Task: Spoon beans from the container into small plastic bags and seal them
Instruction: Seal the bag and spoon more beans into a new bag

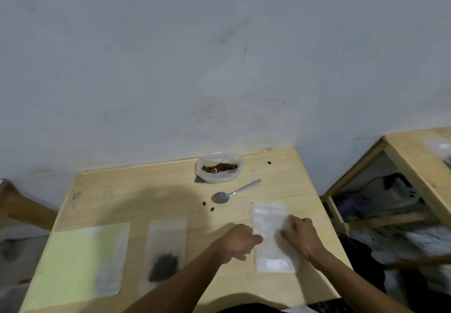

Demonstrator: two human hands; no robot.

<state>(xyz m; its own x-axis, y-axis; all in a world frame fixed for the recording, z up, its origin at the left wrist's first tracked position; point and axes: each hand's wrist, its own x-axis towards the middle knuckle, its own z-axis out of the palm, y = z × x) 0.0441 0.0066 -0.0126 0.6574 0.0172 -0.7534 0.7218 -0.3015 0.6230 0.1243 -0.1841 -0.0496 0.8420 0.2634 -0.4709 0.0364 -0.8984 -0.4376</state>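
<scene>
Both hands, left hand (238, 242) and right hand (301, 236), pinch the side edges of an empty plastic bag (271, 237) flat on the near-right surface (170, 190), likely opening it (spoon (233, 192) parked beside bean container (219, 167), far centre).

A plain home room: bare scuffed wall (219, 56), simple wooden table (146, 190), clothes heaped beneath the neighbouring table (415, 146)
</scene>
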